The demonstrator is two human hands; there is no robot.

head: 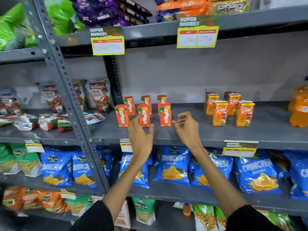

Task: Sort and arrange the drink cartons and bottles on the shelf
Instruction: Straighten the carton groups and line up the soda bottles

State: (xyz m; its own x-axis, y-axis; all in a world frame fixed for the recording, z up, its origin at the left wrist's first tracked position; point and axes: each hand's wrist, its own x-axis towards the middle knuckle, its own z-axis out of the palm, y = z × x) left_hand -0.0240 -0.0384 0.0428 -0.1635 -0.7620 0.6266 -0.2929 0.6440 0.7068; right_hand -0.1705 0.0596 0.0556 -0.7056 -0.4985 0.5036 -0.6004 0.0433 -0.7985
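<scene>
Left hand open before Maaza cartons

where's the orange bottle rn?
Head view, far right edge of the middle shelf: the orange bottle stands right of the Real cartons, partly cut off.

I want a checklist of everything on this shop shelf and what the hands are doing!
Surface: grey metal shelf, mostly bare.
Job's things: six small orange Maaza cartons upright in two rows; four orange Real juice cartons upright to the right; orange plastic bottles at the far right edge.
Clutter: red tomato sauce pouches in the next bay, some lying flat.
Hands: left hand open before the Maaza cartons; right hand open, empty.
Cables: nothing seen.
Surroundings: blue chip bags below; yellow price tags above.
</scene>
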